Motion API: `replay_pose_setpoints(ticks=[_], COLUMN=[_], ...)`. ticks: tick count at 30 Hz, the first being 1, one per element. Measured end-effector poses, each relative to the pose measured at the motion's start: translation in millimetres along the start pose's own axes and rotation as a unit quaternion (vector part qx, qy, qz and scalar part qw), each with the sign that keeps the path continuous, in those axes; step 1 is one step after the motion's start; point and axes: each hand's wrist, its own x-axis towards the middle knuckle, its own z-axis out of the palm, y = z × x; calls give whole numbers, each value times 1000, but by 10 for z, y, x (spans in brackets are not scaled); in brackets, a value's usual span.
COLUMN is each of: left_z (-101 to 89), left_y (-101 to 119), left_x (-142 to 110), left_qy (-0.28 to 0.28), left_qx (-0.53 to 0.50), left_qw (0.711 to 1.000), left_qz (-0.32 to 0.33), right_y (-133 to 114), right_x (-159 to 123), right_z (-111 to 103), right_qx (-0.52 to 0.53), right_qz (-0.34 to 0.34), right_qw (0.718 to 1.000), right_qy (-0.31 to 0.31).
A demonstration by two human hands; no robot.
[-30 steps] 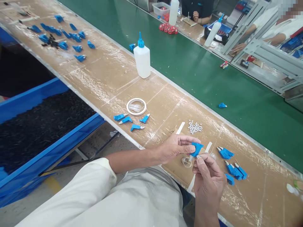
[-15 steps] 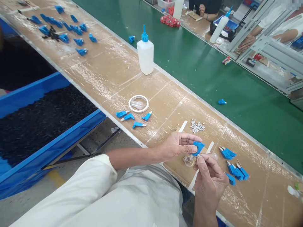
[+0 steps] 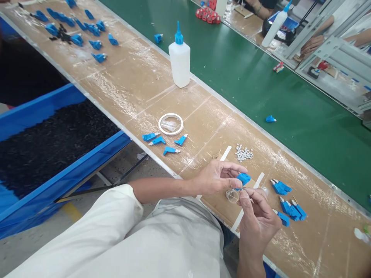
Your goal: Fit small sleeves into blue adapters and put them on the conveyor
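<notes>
Between thumb and fingers, my left hand (image 3: 216,178) grips a small blue plastic part (image 3: 244,178) above the worktable. My right hand (image 3: 257,210) is pinched closed right below that part, thumb against forefinger; whatever sits in the pinch is too small to name. Beneath the hands is a small clear round cup (image 3: 232,195), partly covered by the fingers. Small silvery pieces (image 3: 243,153) lie in a loose pile just beyond. To the right are several blue parts (image 3: 290,209) with pale tips, one group close to my right hand.
A white squeeze bottle (image 3: 179,63) with a blue nozzle stands near the green belt (image 3: 232,73). Left of my hands are a tape roll (image 3: 171,124) and several blue parts (image 3: 171,150). A blue bin (image 3: 66,148) of black pieces sits beside the table. Other people work across the belt.
The blue part has tilted in my left hand, and its face shows differently. My right hand stays pinched close under it. The whole view has shifted slightly.
</notes>
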Motion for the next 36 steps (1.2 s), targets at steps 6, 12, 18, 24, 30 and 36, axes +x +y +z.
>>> replay_pose_setpoints(ticks=[6, 12, 18, 24, 30, 36], left_z=[-32, -41, -64, -116, -117, -106], left_y=[5, -71, -235, -365, -435, -458], left_x=[6, -47, -146, -173, -177, -187], left_qy=[-8, -5, 26, 92, 107, 110], left_qx=[5, -18, 76, 231, 286, 309], left_qw=[1000, 998, 972, 897, 883, 854], left_qz=[5, 56, 222, 365, 357, 403], right_y=[-2, -92, -177, -176, -181, -180], right_x=[10, 14, -58, -105, -125, -130], right_z=[-5, -25, 46, 154, 199, 220], right_qx=[-22, 68, 157, 193, 206, 221], right_qz=[5, 58, 149, 189, 201, 211], right_qw=[1000, 996, 976, 962, 957, 950], right_qy=[-18, 20, 28, 28, 38, 63])
